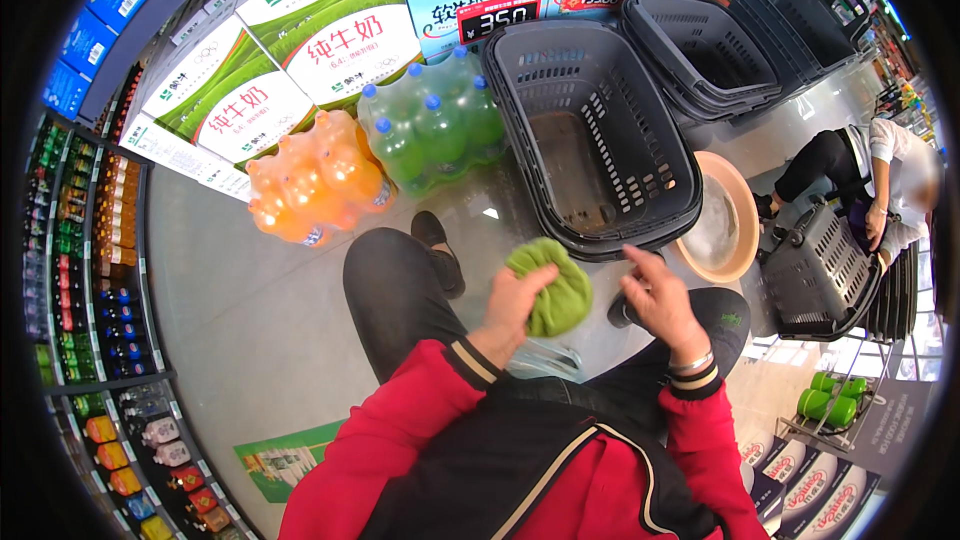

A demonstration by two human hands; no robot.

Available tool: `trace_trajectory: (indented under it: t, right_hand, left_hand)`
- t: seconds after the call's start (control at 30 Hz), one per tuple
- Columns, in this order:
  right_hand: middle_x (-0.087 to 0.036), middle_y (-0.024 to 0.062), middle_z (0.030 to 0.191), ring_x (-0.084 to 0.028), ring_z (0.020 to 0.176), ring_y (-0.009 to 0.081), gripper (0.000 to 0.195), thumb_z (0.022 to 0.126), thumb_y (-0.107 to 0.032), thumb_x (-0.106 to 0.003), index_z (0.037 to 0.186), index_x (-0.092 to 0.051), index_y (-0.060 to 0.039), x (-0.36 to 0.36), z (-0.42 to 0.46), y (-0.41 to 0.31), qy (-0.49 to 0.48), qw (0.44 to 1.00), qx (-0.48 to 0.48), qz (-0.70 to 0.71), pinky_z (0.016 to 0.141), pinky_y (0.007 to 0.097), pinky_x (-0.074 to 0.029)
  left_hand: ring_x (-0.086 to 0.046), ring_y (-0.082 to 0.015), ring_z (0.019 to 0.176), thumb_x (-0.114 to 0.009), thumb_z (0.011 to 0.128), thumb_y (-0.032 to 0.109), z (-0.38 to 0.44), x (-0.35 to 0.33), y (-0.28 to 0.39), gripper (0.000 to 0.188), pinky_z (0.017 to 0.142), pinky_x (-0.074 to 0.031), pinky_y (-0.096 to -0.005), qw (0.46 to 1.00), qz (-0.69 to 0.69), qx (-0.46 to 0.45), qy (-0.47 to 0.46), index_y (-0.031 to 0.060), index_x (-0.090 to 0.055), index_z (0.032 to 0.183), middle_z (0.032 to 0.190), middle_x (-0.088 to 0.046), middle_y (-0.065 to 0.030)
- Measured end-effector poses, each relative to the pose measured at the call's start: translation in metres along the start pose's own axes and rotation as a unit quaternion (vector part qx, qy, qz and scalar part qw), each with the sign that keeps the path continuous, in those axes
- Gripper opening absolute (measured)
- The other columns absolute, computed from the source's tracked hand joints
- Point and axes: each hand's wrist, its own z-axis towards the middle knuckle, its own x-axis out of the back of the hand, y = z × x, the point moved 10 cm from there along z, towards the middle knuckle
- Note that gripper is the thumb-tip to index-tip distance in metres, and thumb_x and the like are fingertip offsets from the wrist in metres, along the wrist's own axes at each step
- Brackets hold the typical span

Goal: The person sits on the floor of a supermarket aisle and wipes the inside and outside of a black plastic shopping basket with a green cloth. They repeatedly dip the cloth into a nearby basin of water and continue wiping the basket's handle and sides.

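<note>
A bunched green cloth (557, 292) is gripped in my left hand (514, 304), its thumb pressed on top. My right hand (661, 298) holds nothing; the fingers are apart and the index finger reaches towards the near rim of a dark grey plastic shopping basket (581, 236). Whether that fingertip touches the rim I cannot tell. The basket tops a nested stack, and brownish marks show on its floor. To its right stands a peach-coloured plastic basin (744, 202) holding cloudy, sudsy water (709, 229).
Shrink-wrapped packs of orange drink bottles (319, 180) and green drink bottles (435, 124) stand before stacked milk cartons (277, 75). More baskets (701, 52) are behind. At right, another person (862, 165) handles a grey basket (817, 270). Drink shelves (112, 255) line the left.
</note>
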Motion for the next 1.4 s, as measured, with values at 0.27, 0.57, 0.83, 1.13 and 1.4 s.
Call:
trace_trajectory:
  t: [0.27, 0.57, 0.83, 1.13, 1.4]
  right_hand:
    - [-0.063, 0.0123, 0.097, -0.059, 0.092, 0.0286, 0.030, 0.087, -0.031, -0.048, 0.105, -0.059, -0.0106, -0.048, 0.079, 0.030, 0.018, 0.975, 0.110, -0.191, 0.084, 0.0434, -0.041]
    - [-0.064, 0.0101, 0.073, -0.061, 0.072, 0.0297, 0.040, 0.090, -0.037, -0.039, 0.074, -0.066, -0.0127, -0.082, 0.102, 0.042, -0.065, 0.960, 0.035, -0.269, 0.062, 0.0412, -0.047]
    - [-0.059, 0.0123, 0.059, -0.057, 0.060, 0.0315, 0.042, 0.086, -0.032, -0.047, 0.054, -0.058, -0.0063, -0.075, 0.094, 0.022, 0.029, 0.955, 0.157, -0.249, 0.058, 0.0422, -0.044]
    - [-0.057, 0.0107, 0.054, -0.056, 0.055, 0.0309, 0.039, 0.082, -0.030, -0.053, 0.050, -0.058, -0.0082, -0.072, 0.061, 0.021, 0.001, 0.952, 0.175, -0.252, 0.056, 0.0416, -0.044]
    - [-0.056, 0.0072, 0.055, -0.054, 0.055, 0.0294, 0.032, 0.080, -0.027, -0.056, 0.052, -0.057, -0.0102, -0.067, 0.002, 0.023, -0.032, 0.967, 0.185, -0.170, 0.055, 0.0387, -0.043]
  left_hand:
    - [-0.063, -0.0255, 0.081, -0.060, 0.078, 0.011, 0.095, 0.051, 0.054, 0.024, 0.071, -0.048, -0.0333, 0.944, 0.213, -0.194, 0.157, -0.0018, -0.060, 0.098, 0.090, -0.065, -0.0131]
    - [-0.055, -0.0348, 0.098, -0.065, 0.075, 0.023, 0.082, 0.057, -0.029, 0.043, 0.083, -0.043, -0.0396, 0.889, 0.378, -0.161, 0.202, 0.0001, -0.052, 0.109, 0.109, -0.055, -0.0189]
    - [-0.058, -0.0303, 0.093, -0.063, 0.078, 0.023, 0.095, 0.068, -0.011, 0.035, 0.082, -0.043, -0.0367, 0.908, 0.301, -0.165, 0.238, 0.0019, -0.055, 0.105, 0.102, -0.060, -0.0154]
    - [-0.061, -0.0173, 0.077, -0.063, 0.078, 0.011, 0.125, 0.067, 0.037, 0.021, 0.070, -0.046, -0.0315, 0.895, 0.299, -0.222, 0.246, -0.0018, -0.061, 0.095, 0.088, -0.065, -0.0077]
    - [-0.061, -0.0209, 0.079, -0.062, 0.077, 0.015, 0.146, 0.082, 0.039, 0.024, 0.070, -0.046, -0.0337, 0.876, 0.343, -0.164, 0.296, -0.0019, -0.060, 0.095, 0.088, -0.065, -0.0111]
